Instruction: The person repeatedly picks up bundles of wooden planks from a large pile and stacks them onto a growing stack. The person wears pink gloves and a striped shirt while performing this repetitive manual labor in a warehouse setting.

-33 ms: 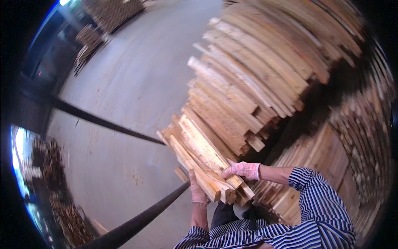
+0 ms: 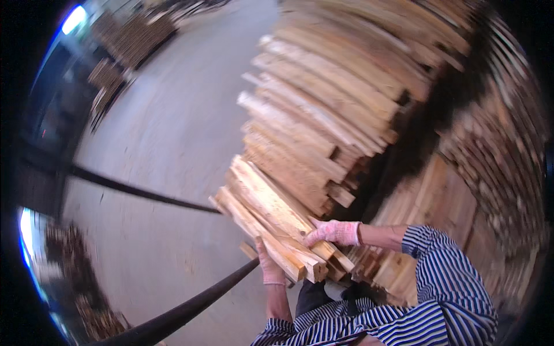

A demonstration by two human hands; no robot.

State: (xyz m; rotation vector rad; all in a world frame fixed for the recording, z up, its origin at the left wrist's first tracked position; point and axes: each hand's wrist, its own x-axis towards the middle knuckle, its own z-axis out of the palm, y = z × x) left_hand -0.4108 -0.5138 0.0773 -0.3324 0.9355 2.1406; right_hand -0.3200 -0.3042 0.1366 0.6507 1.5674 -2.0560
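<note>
A bundle of several short, pale wooden boards [image 2: 276, 214] slants across the lower middle, its cut ends toward me. My left hand [image 2: 270, 264], in a pinkish knitted glove, grips the bundle's left side with the thumb along the edge board. From the right, my right hand [image 2: 333, 232], gloved the same way, is closed over the near end of the boards. The fingers under the bundle are hidden. Just beyond it rises a large stack of boards [image 2: 323, 109], blurred by motion; whether the bundle touches that stack I cannot tell.
A dark pole [image 2: 202, 304] runs from the lower left to the bundle, and a thinner dark bar [image 2: 138, 192] crosses the grey floor [image 2: 156, 132]. More planks [image 2: 430, 199] lie at my right, beside a tall pile [image 2: 490, 167]. Wood stacks [image 2: 135, 37] stand far left.
The view has turned slightly, so the large board stack sits further left in the picture. Both hands keep their grip on the bundle, which has hardly shifted relative to me.
</note>
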